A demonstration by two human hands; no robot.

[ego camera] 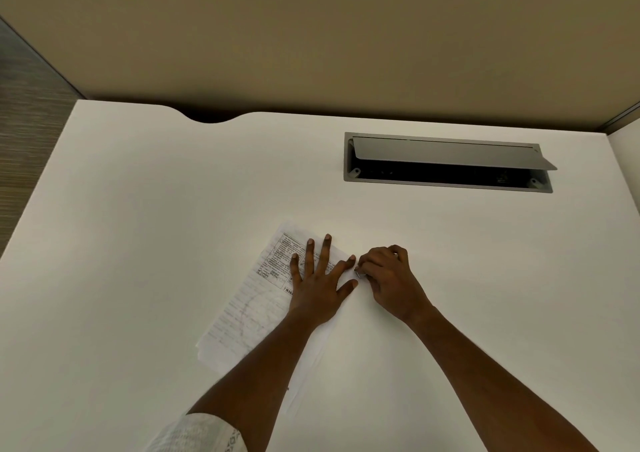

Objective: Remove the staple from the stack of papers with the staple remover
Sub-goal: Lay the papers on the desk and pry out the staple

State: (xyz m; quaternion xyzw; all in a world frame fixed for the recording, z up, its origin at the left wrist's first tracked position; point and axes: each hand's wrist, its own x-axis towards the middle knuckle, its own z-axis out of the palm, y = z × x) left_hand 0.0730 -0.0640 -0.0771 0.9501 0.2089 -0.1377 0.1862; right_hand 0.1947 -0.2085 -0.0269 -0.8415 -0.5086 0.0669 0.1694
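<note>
— What's closest?
— A white patterned sleeve (201,434) on the left arm. Past it, the stack of papers (242,316) lies slanted on the white table (138,209).
— The hands?
— The left hand (320,280) presses flat on the papers, fingers spread wide. The right hand (389,278), fingers curled, pinches the small metal staple remover (358,273) at the papers' right edge.
— Farther back?
— A grey cable hatch (446,162), lid tilted up.

White papers (242,316) with black print lie on a white desk (138,226); grey cable hatch (446,155).
</note>
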